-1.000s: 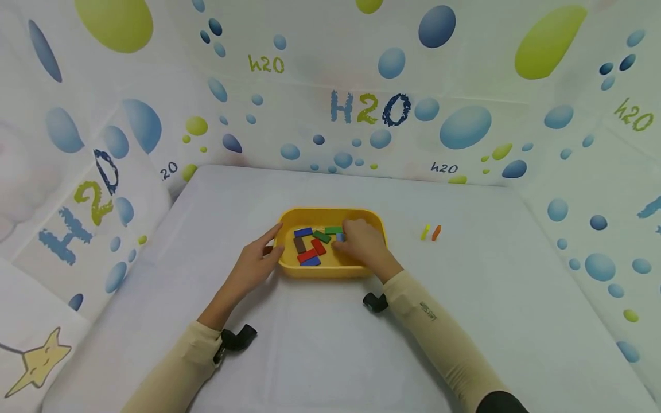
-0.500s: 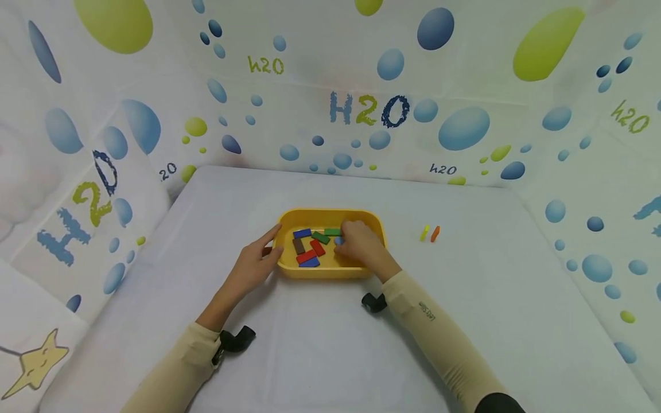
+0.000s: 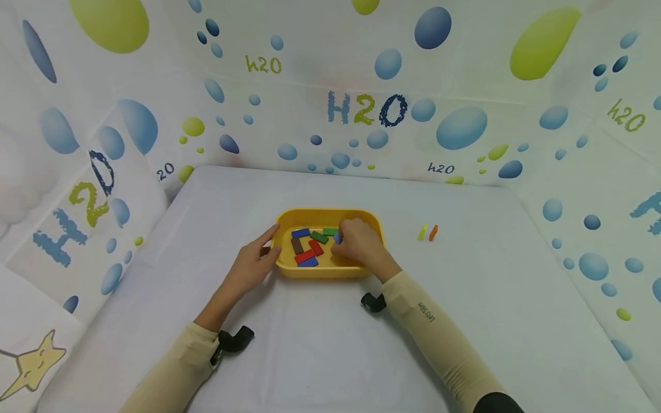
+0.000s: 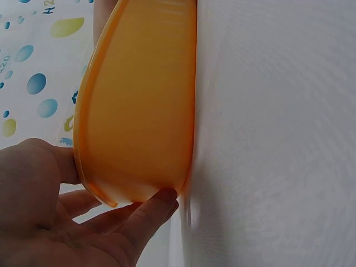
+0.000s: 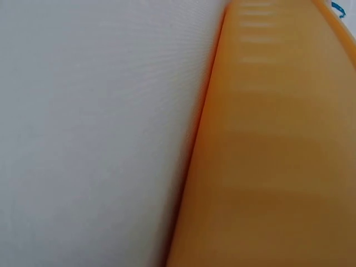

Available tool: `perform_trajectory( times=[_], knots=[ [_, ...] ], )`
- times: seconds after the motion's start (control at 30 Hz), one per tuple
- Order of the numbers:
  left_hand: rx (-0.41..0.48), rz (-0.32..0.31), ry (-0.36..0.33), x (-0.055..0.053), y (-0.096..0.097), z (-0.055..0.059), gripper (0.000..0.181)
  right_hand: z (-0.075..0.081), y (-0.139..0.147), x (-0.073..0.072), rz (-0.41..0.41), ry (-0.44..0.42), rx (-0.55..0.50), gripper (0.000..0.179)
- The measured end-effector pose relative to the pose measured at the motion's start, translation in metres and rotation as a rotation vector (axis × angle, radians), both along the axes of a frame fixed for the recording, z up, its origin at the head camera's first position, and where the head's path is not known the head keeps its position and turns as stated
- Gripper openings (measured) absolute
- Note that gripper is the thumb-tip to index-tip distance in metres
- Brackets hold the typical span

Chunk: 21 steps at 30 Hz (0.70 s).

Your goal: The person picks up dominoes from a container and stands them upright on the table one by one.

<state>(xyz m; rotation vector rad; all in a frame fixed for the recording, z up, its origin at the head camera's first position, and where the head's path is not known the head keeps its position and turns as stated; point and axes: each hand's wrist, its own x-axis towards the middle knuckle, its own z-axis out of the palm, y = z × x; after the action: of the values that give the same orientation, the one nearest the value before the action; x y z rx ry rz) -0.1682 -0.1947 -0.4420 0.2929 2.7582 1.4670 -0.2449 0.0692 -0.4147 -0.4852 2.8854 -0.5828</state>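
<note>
A yellow plastic tray (image 3: 330,273) stands on the white table. Against its left end rests my left hand (image 3: 251,264), fingers spread; in the left wrist view the thumb and fingers (image 4: 153,214) touch the outer wall and rim. My right hand (image 3: 360,244) reaches into the tray's right half, fingers bent, pinching a light blue block (image 3: 337,237) that is mostly hidden. Left of it lie flat rectangular blocks: green (image 3: 318,237), red (image 3: 316,247), brown (image 3: 296,245) and blue (image 3: 308,262). The right wrist view has only the tray's outer wall (image 5: 267,167) and tablecloth.
Right of the tray, a small yellow piece (image 3: 422,232) and an orange piece (image 3: 433,233) are side by side on the table (image 3: 320,344). Behind the table hangs a white backdrop (image 3: 304,80) printed with blue and green drops.
The light blue block at my right fingertips shifts and turns slightly within the tray. My left hand stays against the tray's end. The whole head view drifts slightly.
</note>
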Motion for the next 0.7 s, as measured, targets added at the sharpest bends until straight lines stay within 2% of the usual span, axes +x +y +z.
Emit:
perform_trajectory(
  times=[0.17, 0.33, 0.7],
  knots=[
    [-0.003, 0.001, 0.001, 0.0003, 0.0007, 0.0005, 0.060, -0.0009, 0.0011, 0.0019, 0.020, 0.012, -0.022, 0.027],
    [-0.002, -0.002, -0.001, 0.0008, 0.0010, 0.0014, 0.060, -0.0013, 0.0035, 0.0040, 0.040, 0.049, -0.102, 0.024],
    [0.000, 0.000, -0.014, 0.0011, 0.0009, 0.0025, 0.060, -0.0015, 0.0064, 0.0061, 0.026, 0.081, -0.246, 0.024]
  ],
)
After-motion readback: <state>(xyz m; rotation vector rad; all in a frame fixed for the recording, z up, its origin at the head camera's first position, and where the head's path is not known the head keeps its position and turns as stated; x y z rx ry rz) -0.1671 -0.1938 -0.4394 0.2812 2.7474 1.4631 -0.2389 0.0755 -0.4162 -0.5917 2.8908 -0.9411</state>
